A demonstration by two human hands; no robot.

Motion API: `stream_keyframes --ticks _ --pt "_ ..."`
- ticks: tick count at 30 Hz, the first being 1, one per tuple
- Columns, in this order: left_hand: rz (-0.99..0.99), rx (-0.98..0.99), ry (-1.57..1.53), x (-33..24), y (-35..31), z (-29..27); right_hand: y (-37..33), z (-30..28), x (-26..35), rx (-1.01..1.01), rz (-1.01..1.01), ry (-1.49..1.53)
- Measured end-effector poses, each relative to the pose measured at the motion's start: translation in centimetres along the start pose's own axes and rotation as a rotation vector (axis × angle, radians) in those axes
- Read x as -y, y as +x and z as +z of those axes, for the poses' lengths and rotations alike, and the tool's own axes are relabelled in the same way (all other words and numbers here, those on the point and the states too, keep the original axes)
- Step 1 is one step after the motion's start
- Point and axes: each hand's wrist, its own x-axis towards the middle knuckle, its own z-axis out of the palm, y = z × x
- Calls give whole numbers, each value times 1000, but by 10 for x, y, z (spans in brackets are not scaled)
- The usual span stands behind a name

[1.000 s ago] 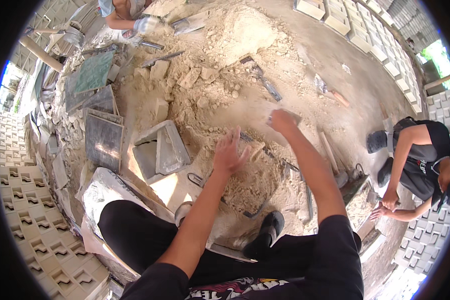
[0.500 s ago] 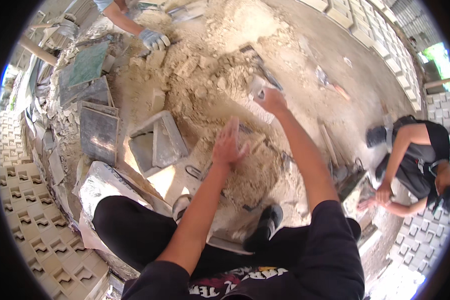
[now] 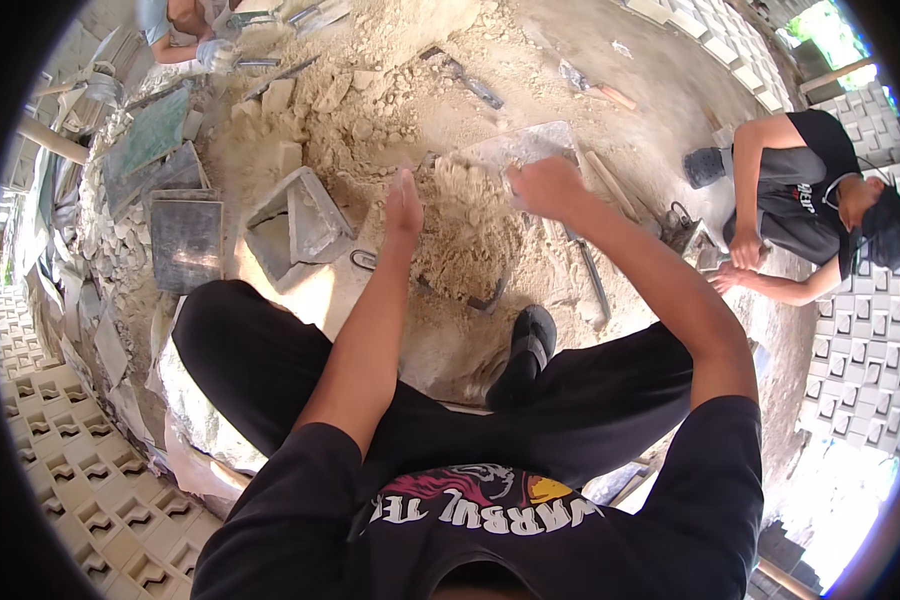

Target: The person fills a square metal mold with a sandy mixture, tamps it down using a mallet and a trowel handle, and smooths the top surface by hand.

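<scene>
A heap of sandy, crumbly material [image 3: 470, 235] lies on the ground in front of me, between my two hands. My left hand [image 3: 403, 207] stands edge-on at its left side, fingers stretched out together, holding nothing. Across the heap, my right hand [image 3: 547, 188] is closed at the near edge of a pale, flat rectangular plate [image 3: 535, 140]. The plate looks thin and smeared by motion, and the fingertips are partly hidden. Dark metal pieces [image 3: 490, 297] stick out at the heap's near edge.
Wooden strips [image 3: 610, 185] and a dark bar [image 3: 592, 275] lie at right. Left are a tilted concrete frame [image 3: 305, 225] and dark slabs [image 3: 187, 245]. A person [image 3: 780, 190] crouches at right; a gloved hand [image 3: 215, 55] works far left. Stacked pale blocks [image 3: 80, 460] line the sides.
My view has shifted. My right hand has drawn the plate back toward the heap's right side. My left hand has turned edge-on at the left. The gloved hand has moved left.
</scene>
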Motion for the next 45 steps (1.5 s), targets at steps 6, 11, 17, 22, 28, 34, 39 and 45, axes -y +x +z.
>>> stream_keyframes --ticks 6,11,17,22,28,34,39,45 --pt "153 71 359 -7 -36 9 -52 -17 33 -136 126 31" --pt "384 169 864 -21 -95 40 -110 -31 -2 -58 363 170" --pt "476 124 902 -13 -62 62 -157 -51 -31 38 592 338" --pt "426 430 1005 -30 -38 92 -166 -43 -41 -6 687 458" --pt "474 768 1075 -43 -45 126 -173 -25 -43 -5 687 525" --pt "629 832 1165 -31 -27 120 -169 -17 -44 35 679 541" --pt "456 658 1236 -31 -6 96 -173 -18 -45 1 700 549" --pt "525 623 932 -23 0 31 -167 -14 -51 -38 664 519"
